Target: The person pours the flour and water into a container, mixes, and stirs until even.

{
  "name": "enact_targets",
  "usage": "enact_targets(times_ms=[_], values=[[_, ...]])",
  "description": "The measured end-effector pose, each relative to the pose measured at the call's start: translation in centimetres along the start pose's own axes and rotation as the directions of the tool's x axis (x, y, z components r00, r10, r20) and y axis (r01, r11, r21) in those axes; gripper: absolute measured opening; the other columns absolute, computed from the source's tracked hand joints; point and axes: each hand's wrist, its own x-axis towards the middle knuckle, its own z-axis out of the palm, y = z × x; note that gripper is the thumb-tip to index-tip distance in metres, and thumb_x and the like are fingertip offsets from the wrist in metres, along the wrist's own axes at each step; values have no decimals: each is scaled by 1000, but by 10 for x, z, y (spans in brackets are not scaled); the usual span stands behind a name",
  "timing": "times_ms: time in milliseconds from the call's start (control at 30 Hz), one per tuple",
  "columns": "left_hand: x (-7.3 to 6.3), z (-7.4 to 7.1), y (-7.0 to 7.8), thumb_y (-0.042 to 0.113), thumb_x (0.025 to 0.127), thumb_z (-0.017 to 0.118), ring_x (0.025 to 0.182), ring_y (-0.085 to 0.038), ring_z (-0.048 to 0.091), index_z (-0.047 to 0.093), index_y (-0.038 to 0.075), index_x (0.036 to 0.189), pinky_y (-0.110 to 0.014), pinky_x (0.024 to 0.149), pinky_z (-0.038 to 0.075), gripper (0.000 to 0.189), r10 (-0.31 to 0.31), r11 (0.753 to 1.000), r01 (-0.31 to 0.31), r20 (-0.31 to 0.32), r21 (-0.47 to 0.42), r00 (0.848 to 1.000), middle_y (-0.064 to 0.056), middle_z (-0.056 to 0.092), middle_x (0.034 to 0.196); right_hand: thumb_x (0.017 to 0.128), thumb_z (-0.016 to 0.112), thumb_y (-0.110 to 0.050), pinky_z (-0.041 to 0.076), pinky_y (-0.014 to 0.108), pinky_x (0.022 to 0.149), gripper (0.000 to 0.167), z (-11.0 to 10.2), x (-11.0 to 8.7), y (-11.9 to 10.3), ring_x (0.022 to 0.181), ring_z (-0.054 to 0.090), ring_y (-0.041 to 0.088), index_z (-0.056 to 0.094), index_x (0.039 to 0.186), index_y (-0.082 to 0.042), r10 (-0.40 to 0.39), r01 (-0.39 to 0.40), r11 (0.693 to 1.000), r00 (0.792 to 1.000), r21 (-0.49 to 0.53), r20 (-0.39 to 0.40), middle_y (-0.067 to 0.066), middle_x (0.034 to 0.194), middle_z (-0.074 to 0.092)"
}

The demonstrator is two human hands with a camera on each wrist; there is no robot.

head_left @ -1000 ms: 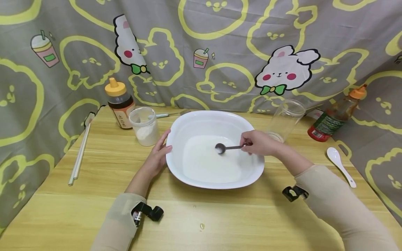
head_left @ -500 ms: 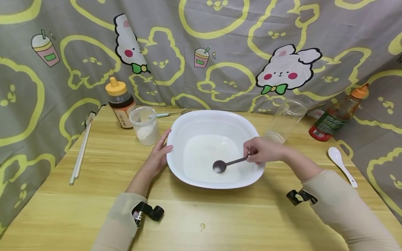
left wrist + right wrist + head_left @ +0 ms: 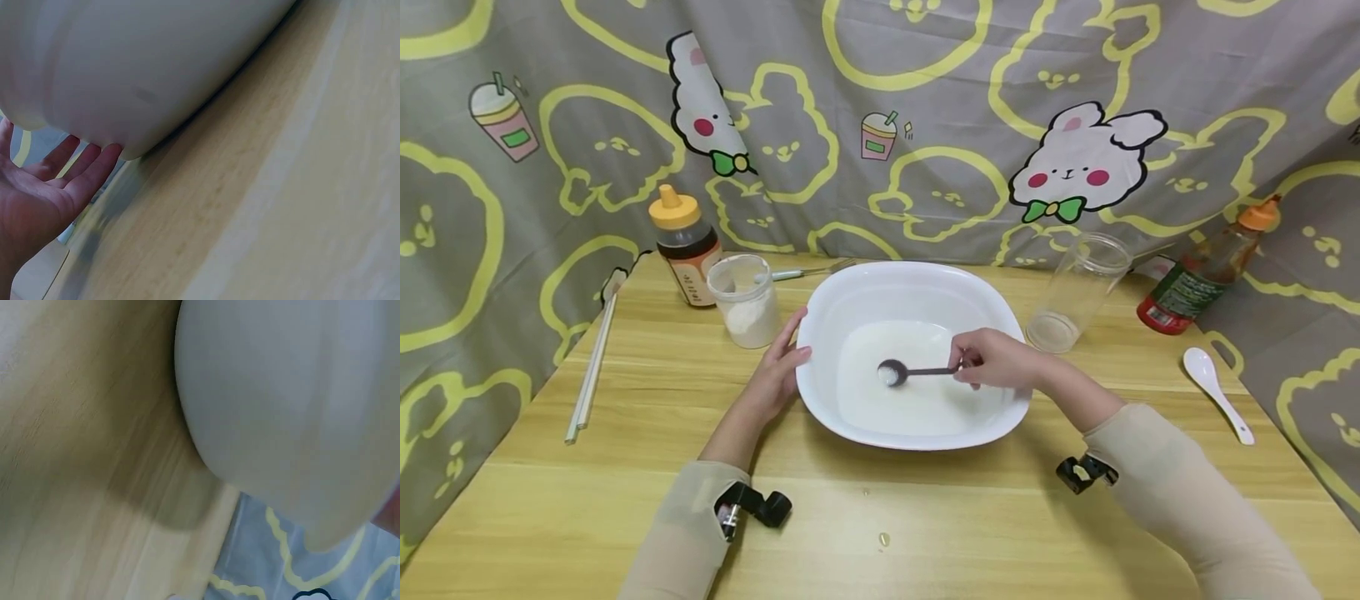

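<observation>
A white basin (image 3: 917,443) stands on the table with a shallow layer of milky white liquid (image 3: 880,412) in it. My left hand (image 3: 775,379) rests against the basin's left side; the left wrist view shows its fairly straight fingers (image 3: 94,172) touching the outer wall. My right hand (image 3: 996,358) pinches the handle of a dark brown measuring spoon (image 3: 928,372) over the basin. Something whitish lies in the spoon's bowl, which is at or just above the liquid; I cannot tell which. In the right wrist view the basin's wall (image 3: 275,412) hides most of that hand.
Left of the basin are a jar of white powder (image 3: 748,317), a yellow-capped bottle (image 3: 683,250), a fork (image 3: 801,273) and chopsticks (image 3: 593,367). On the right are a clear jar (image 3: 1078,292), a sauce bottle (image 3: 1202,275) and a white spoon (image 3: 1217,396). A patterned curtain (image 3: 940,200) hangs behind.
The measuring spoon has swept round inside the basin, first toward me, then back and to the left, with my right hand following. My left hand and the basin have stayed in place.
</observation>
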Motion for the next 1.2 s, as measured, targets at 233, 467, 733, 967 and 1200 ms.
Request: enact_targets(times_ms=[233, 467, 733, 967, 1200], values=[[0, -2, -1, 4, 83, 43, 103, -29, 45, 20, 21, 138, -35, 78, 45, 62, 11, 1000, -11, 20, -6, 1000, -23, 27, 129, 75, 57, 1, 35, 22, 47, 9, -18, -18, -3, 50, 40, 11, 57, 74, -8, 6, -3, 996, 999, -84, 40, -2, 55, 46], [1, -2, -1, 4, 83, 43, 106, -31, 42, 19, 20, 138, -37, 81, 43, 62, 8, 1000, -8, 23, -3, 1000, -24, 27, 130, 78, 57, -3, 37, 26, 47, 1, -30, -10, 8, 51, 44, 14, 56, 78, -4, 130, -142, 978, 988, -156, -86, 1, 57, 50], [0, -1, -1, 4, 83, 43, 105, -31, 42, 20, 20, 138, -34, 78, 45, 62, 18, 1000, -18, 11, -11, 1000, -24, 27, 129, 79, 57, -4, 34, 23, 49, 5, -2, 18, 7, 49, 43, 14, 55, 83, -2, 18, -18, 1000, 998, -11, -66, 4, 55, 54], [1, 1, 0, 3, 83, 43, 105, -31, 42, 20, 21, 138, -33, 76, 46, 62, 8, 1000, -8, 2, -19, 1000, -24, 27, 130, 77, 58, -2, 34, 21, 48, 5, 0, 5, -1, 49, 47, 19, 57, 79, -6, -41, 38, 999, 997, 35, 69, 2, 54, 52], [1, 1, 0, 3, 82, 43, 104, -30, 43, 20, 20, 138, -34, 77, 45, 63, 13, 1000, -13, 6, -21, 1000, -25, 27, 129, 74, 56, 4, 40, 24, 46, 11, -27, -19, -4, 50, 43, 13, 55, 72, -7, 44, -36, 994, 996, -104, 76, -1, 56, 45]])
